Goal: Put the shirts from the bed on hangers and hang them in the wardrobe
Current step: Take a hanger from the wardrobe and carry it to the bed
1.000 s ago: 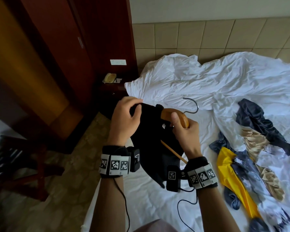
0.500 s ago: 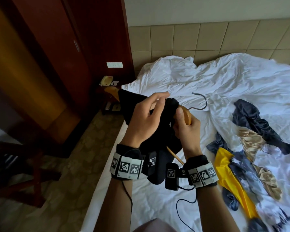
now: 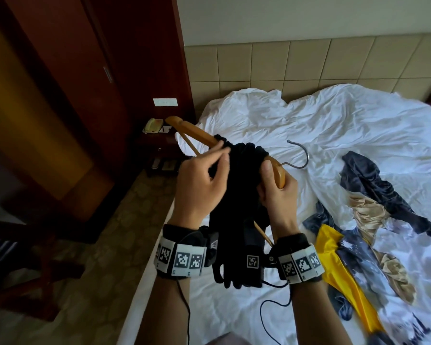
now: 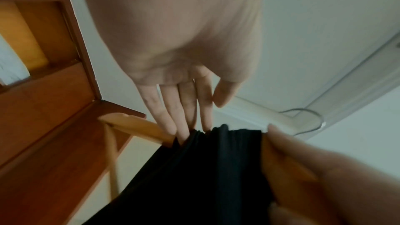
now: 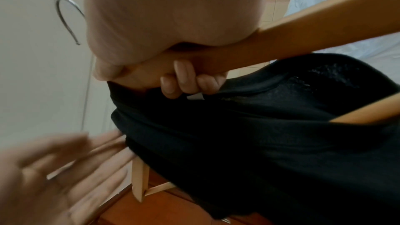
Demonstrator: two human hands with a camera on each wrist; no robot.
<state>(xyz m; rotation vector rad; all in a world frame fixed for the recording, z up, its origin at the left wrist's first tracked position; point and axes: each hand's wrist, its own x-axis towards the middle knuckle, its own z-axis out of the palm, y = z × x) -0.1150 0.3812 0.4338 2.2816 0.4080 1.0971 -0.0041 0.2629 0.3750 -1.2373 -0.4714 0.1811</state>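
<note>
Gripping wooden hanger, black shirt bunched

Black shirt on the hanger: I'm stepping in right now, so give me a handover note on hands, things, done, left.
Right hand grips the wooden hanger near its hook.
Left hand, fingers straight, touches the black shirt bunched on the hanger's left arm.
Done: shirt partly threaded on.
Left: spread it over both arms, hang it in the wardrobe, then the other clothes on the bed, including a yellow garment.
</note>
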